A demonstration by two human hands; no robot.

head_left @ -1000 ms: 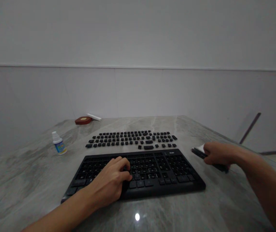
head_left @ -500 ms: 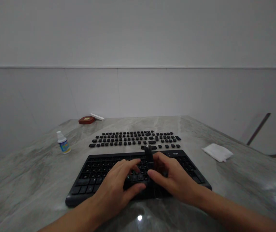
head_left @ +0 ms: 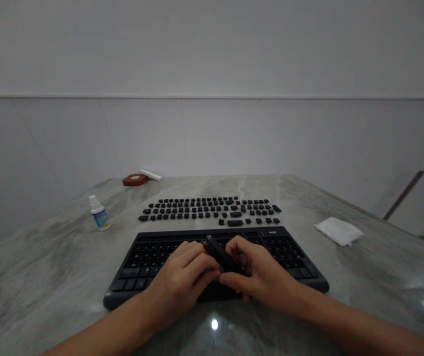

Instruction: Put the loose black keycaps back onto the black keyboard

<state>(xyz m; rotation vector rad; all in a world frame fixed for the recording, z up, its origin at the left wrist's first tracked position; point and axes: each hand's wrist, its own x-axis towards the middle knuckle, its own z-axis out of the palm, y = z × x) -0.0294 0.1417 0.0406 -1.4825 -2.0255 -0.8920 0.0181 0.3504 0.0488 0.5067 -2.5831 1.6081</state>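
A black keyboard (head_left: 200, 233) lies in front of me, many of its keycaps off and a few dark keys still seated along its lower left. Over its middle, my right hand (head_left: 258, 269) grips a short black stick-like tool (head_left: 221, 256). The tool is tilted, its shiny end up and to the left; its exact kind is not clear. My left hand (head_left: 185, 272) is close beside it, thumb and fingertips brought together near the tool. Whatever may be between those fingertips is hidden. Loose black keycaps (head_left: 194, 216) lie in rows behind the keyboard.
On the grey marble-patterned table (head_left: 70, 277), a white spray bottle (head_left: 100, 213) with a blue label stands at left. A folded white cloth (head_left: 338, 231) lies at right. A reddish-brown case (head_left: 134, 180) and a white strip (head_left: 151, 175) are near the wall.
The tool has gone from nearly upright to leaning left, still in my right hand. My left hand's spread thumb and fingers have come together beside it. The view has shifted slightly.
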